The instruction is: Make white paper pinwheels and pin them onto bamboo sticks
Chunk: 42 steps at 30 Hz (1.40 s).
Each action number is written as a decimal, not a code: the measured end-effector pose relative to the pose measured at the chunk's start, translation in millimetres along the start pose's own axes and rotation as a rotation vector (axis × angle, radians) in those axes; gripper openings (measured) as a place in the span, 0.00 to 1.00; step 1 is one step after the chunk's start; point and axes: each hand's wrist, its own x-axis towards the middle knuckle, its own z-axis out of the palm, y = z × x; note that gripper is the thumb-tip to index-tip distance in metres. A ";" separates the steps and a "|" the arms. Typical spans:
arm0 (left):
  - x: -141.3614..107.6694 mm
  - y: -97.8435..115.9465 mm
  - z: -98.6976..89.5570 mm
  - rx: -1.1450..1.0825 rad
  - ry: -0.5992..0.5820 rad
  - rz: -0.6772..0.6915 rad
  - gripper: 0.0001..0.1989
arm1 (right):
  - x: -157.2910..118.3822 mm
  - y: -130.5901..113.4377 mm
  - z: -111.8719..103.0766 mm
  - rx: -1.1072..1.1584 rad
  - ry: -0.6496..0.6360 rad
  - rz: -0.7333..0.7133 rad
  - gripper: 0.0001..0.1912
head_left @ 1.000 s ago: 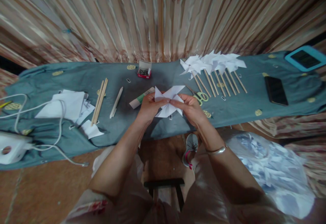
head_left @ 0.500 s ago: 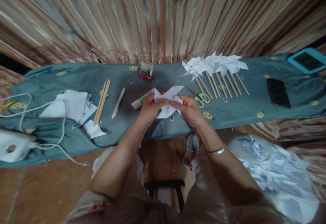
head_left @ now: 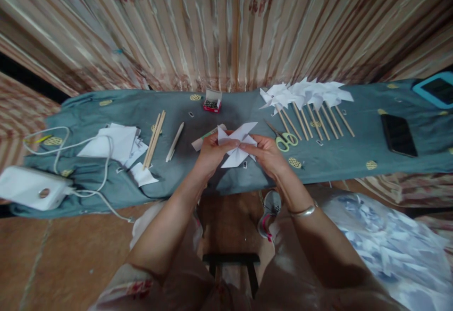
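From the head camera, the desk (head_left: 173,179) and everything on it are sitting further right in the picture than half a second ago (the wearer's head is probably turning left), and the white paper pinwheel (head_left: 243,133) is tipping slightly. It is staying over the near side of the desk, between the left hand (head_left: 212,155) and the right hand (head_left: 267,153). The fingers of both are grasping it, thumbs pressing close to its centre, presumably to keep the folded points gathered. The scissors (head_left: 281,134) and the red box (head_left: 212,104) of small metal pieces are lying near, seemingly for easy reach. Loose sticks (head_left: 154,140) are lying together at left, while finished pinwheels (head_left: 307,95) are overlapping in a row at right, perhaps to save room.
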 end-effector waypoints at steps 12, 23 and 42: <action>-10.6 8.3 -14.4 0.022 0.060 0.050 0.18 | 0.9 2.6 21.6 0.071 -0.048 0.006 0.21; -13.1 14.4 -25.7 0.038 0.036 0.135 0.18 | 6.2 5.2 20.7 0.024 0.006 -0.020 0.22; 26.4 34.5 -125.7 1.045 0.460 0.324 0.14 | 1.1 -6.8 2.7 0.022 0.040 -0.066 0.19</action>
